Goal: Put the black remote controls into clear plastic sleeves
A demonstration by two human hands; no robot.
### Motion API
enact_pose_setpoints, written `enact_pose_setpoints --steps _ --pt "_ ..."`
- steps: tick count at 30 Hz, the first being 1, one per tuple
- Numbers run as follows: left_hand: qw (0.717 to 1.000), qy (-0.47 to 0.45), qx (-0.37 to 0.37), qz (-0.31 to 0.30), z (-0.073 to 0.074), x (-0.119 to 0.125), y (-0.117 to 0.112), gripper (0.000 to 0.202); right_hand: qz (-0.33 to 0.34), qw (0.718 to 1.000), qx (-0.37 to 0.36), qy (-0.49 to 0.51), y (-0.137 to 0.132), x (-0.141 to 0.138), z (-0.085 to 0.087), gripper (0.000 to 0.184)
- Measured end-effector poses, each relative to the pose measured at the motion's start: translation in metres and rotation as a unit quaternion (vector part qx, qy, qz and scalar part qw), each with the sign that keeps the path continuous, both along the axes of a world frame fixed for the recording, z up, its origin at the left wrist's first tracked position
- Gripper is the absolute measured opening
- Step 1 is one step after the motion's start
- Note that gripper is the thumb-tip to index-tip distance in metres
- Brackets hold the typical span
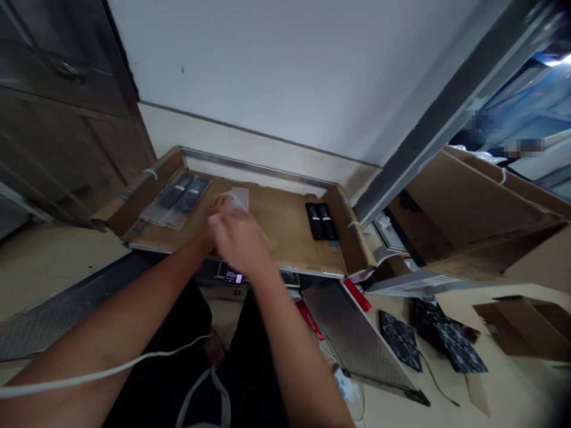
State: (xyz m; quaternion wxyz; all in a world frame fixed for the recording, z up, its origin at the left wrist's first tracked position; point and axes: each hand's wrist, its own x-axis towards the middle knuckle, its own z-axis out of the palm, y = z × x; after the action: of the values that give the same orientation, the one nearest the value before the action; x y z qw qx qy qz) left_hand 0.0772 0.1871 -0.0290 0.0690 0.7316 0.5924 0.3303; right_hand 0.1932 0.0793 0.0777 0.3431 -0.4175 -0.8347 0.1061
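Observation:
Both my hands meet over the middle of a flat cardboard tray (285, 238). My right hand (238, 241) lies in front, blurred by motion, fingers curled. My left hand (217, 207) is mostly hidden behind it; only its fingertips show. A small clear plastic bag (239, 198) sticks up between the two hands, and I cannot tell which hand grips it. On the tray's left end lie two black remotes in clear bags (178, 196). Two bare black remotes (322, 221) lie at the tray's right end.
A grey wall rises behind the tray and a dark cabinet (57, 107) stands to the left. An open cardboard box (473, 208) sits on the right. On the floor lie a metal panel (357, 339), black patterned pieces (441, 333) and a small box (521, 324). A white cable (134, 359) crosses my arm.

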Motion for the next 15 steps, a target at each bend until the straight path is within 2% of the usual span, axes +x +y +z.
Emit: enact_pose_setpoints --steps 2,4,5,7,10,12,15 --pt "1.000 0.008 0.018 0.013 -0.003 -0.001 0.003 0.040 -0.100 0.995 0.020 0.008 0.033 0.057 -0.014 0.040" --pt "0.999 0.017 0.034 0.025 -0.005 -0.001 0.005 0.042 -0.213 0.977 0.031 0.010 0.060 0.110 -0.039 0.036" --pt "0.999 0.018 0.036 0.030 -0.006 -0.001 0.006 0.042 -0.251 0.968 0.021 0.003 0.069 0.131 -0.054 0.035" --pt "0.999 0.018 0.031 0.033 -0.008 -0.002 0.009 0.041 -0.278 0.960 -0.021 -0.034 0.080 0.160 -0.084 0.035" --pt "0.999 0.017 0.030 0.032 -0.011 -0.002 0.012 0.041 -0.292 0.954 -0.020 -0.068 0.082 0.173 -0.112 0.035" --pt "0.999 0.011 0.027 0.031 -0.010 -0.003 0.012 0.042 -0.294 0.953 -0.013 -0.078 0.081 0.171 -0.119 0.037" --pt "0.999 -0.019 0.008 0.035 -0.006 -0.003 0.010 0.043 -0.293 0.953 -0.014 -0.080 0.080 0.168 -0.120 0.038"
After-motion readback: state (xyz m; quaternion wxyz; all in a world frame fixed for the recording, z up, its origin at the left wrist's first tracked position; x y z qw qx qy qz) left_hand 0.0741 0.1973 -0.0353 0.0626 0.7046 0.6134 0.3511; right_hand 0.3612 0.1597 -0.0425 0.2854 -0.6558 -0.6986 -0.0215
